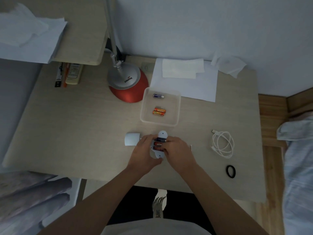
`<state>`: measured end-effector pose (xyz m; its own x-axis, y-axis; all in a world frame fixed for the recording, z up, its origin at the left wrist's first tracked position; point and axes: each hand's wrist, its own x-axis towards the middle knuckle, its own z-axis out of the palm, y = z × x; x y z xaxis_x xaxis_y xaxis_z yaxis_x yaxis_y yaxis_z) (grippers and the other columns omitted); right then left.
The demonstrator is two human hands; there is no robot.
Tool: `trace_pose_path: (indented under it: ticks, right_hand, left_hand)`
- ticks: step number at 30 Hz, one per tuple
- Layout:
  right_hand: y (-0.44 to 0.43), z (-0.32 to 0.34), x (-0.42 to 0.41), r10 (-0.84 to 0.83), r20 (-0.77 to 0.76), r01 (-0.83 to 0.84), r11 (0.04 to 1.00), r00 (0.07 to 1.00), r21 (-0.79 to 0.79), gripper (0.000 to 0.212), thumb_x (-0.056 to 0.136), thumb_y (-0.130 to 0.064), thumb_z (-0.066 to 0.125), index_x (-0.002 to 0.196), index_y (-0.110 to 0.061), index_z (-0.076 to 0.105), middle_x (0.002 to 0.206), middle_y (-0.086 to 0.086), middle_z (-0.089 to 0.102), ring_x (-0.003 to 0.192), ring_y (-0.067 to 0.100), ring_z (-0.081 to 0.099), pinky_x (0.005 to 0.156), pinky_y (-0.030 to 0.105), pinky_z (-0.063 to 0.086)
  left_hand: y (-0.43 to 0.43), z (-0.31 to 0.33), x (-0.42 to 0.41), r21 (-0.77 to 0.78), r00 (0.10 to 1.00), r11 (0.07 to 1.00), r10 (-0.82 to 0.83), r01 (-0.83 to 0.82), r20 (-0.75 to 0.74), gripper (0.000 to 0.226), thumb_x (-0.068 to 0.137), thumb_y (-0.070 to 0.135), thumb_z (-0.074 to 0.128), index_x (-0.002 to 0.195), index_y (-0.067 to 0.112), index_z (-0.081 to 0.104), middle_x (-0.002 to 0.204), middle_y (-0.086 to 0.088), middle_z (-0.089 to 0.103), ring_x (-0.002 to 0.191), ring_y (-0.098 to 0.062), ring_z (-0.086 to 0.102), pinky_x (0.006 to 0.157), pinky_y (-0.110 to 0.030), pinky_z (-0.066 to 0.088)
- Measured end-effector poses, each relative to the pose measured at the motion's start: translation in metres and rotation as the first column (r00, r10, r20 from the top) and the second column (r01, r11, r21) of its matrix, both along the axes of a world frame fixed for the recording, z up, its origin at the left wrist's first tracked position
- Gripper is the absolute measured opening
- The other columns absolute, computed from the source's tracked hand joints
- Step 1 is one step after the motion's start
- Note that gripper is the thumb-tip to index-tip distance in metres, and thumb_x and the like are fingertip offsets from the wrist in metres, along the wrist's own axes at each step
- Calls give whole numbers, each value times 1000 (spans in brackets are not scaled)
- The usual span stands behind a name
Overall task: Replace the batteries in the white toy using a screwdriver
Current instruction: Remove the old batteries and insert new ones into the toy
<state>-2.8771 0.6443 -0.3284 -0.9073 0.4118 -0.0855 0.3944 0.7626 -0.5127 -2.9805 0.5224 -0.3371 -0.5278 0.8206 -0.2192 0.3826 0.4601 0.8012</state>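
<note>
Nearest to me, the left hand point(144, 152) gripped the white toy point(162, 134) with fingers curled round its left side. The right hand point(177, 150) held its right side, fingers curled at the open battery bay, over the near middle of the desk point(84, 124). Just left lay a white cover point(132, 139). Farther, a clear tray point(159, 124) held two orange batteries point(158, 111) and a blue battery point(158, 96).

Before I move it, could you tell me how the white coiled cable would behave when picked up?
The white cable looks thin and loosely coiled, so it would probably flop and uncoil. It seems light; its plug ends may dangle.
</note>
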Motion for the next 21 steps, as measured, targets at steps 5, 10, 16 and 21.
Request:
trace_pose_path:
  ticks: [5,10,16,21]
  right_hand:
    - [-1,8,22,-141,-100,134,989,985,-69,13,83,-10,64,91,-13,74,89,3,65,73,20,62,64,26,49]
    - [-6,3,52,-406,-69,388,902,911,-191,35,82,-20,73,115,-23,62,106,-6,50,73,8,55,61,22,49]
    - [-13,-9,56,-394,-20,343,823,919,-453,58,93,-27,62,146,-32,40,122,-11,52,99,-1,56,80,8,44]
    - [-13,-18,49,-408,-36,328,782,912,-530,53,95,-22,61,145,-31,46,118,-7,59,97,6,60,83,18,50]
  left_hand:
    - [1,-2,-2,-16,1000,1000,-13,13,-14,72,60,29,87,125,22,56,115,9,59,105,-11,57,89,-28,49]
    - [0,-1,-2,-26,1000,1000,-3,2,-28,74,60,27,89,126,21,55,116,7,59,106,-12,56,89,-27,47]
    - [-1,-1,-4,-43,999,999,-25,25,-19,74,64,30,89,128,20,54,116,9,60,106,-8,56,89,-21,46]
    - [-1,-2,-8,-44,998,997,-58,57,-15,71,66,32,89,127,22,54,114,13,59,104,-4,56,85,-7,38]
